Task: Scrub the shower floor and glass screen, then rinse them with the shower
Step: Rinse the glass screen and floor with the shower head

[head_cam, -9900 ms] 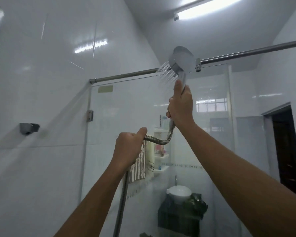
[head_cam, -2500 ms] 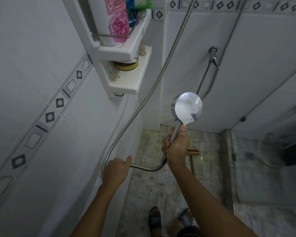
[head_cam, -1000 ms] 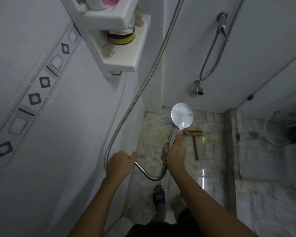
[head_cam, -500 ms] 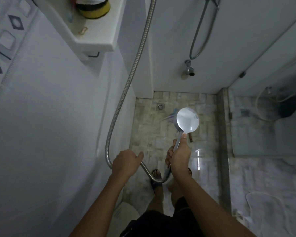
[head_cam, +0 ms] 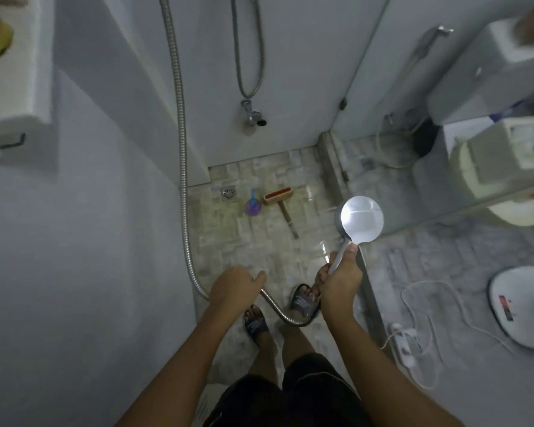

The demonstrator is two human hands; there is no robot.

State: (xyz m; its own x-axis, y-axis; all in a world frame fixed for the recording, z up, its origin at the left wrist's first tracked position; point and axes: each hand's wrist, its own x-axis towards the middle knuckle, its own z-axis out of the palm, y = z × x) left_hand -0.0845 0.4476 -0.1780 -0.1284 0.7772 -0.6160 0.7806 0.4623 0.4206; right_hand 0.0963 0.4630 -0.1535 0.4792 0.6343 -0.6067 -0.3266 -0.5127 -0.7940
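Note:
My right hand (head_cam: 339, 280) grips the handle of the round chrome shower head (head_cam: 360, 219), whose back faces me over the right side of the tiled shower floor (head_cam: 259, 241). My left hand (head_cam: 236, 286) is closed around the metal hose (head_cam: 183, 155), which loops down between my hands. The glass screen (head_cam: 429, 167) stands on the right, along the raised kerb. A wooden scrub brush (head_cam: 280, 202) with red bristles lies on the floor near the back wall.
A floor drain (head_cam: 228, 192) and a small purple-and-blue object (head_cam: 253, 206) sit beside the brush. A wall tap (head_cam: 253, 114) hangs on the back wall. My sandalled feet (head_cam: 278, 309) stand on the tiles. Beyond the glass are a toilet (head_cam: 487, 167), a white cord (head_cam: 426, 328) and a white round object (head_cam: 524, 306).
My view has tilted further down to the floor. The shower head has swung right, towards the glass screen's base, uncovering the brush. Both hands keep their grip.

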